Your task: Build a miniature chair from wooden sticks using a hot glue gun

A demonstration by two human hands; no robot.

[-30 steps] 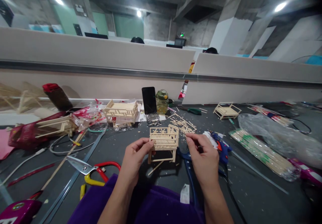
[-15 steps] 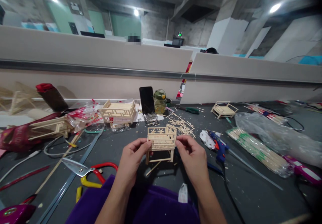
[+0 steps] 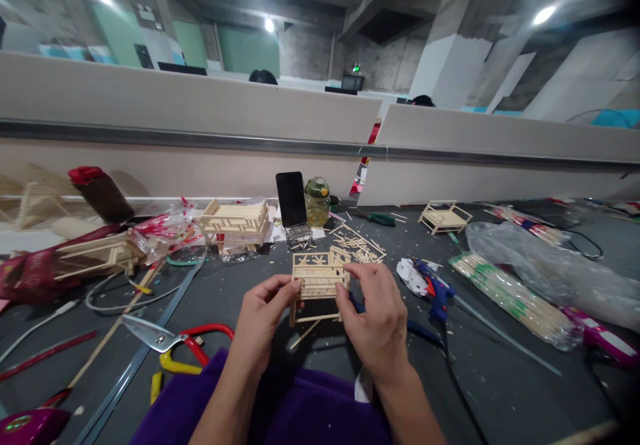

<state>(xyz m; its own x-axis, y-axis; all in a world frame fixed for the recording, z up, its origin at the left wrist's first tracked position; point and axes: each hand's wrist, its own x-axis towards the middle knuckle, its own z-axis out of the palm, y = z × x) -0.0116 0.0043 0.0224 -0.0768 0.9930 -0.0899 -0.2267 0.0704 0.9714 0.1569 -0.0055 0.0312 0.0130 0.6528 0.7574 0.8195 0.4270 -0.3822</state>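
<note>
A small stick-built bench (image 3: 320,277), pale wood with a slatted seat and star-like crosses in its back rail, is held upright over the dark table. My left hand (image 3: 263,315) pinches its left front corner between thumb and fingers. On the opposite side, my right hand (image 3: 376,315) has its thumb and index finger on the right end rail, covering part of the right legs. A loose stick (image 3: 305,335) lies below the bench. Behind it is a heap of short cut sticks (image 3: 363,244).
Red-and-yellow-handled scissors (image 3: 173,344) lie open at left. To the right are a blue glue gun (image 3: 439,295) and bagged sticks (image 3: 515,302). A phone (image 3: 291,200) stands behind, between a larger stick model (image 3: 235,218) and a green-lidded bottle (image 3: 317,204). Purple cloth (image 3: 310,408) lies in front.
My right hand has moved left from beside the bench onto its right end, then shifted its fingers up and over the rail. My left hand keeps its hold. The view has turned slightly right.
</note>
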